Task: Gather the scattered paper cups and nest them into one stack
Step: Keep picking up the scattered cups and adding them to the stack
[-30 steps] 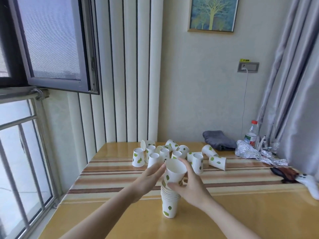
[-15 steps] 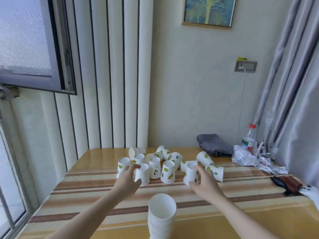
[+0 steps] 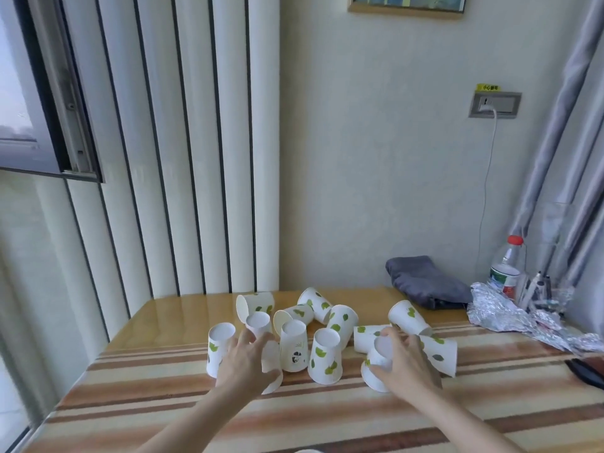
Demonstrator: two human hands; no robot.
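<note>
Several white paper cups with green leaf prints lie scattered at the far middle of the striped table point(image 3: 163, 397). Some stand upside down, like one cup point(image 3: 325, 356) in the centre; others lie on their sides, like one cup point(image 3: 407, 317) further back. My left hand point(image 3: 245, 361) wraps around an upside-down cup point(image 3: 271, 361). My right hand point(image 3: 407, 362) closes around another upside-down cup point(image 3: 377, 362). Only a sliver of the nested stack's rim point(image 3: 305, 450) shows at the bottom edge.
A folded grey cloth point(image 3: 425, 282), crumpled foil point(image 3: 510, 315) and a plastic bottle with a red cap point(image 3: 506, 269) sit at the back right. A dark object point(image 3: 585, 371) lies at the right edge. A curtain hangs on the right, a window on the left.
Both hands left the nested stack and reached forward into the scattered cups. Each hand now closes around an upside-down cup. The view has moved forward, and the stack has dropped to the bottom edge.
</note>
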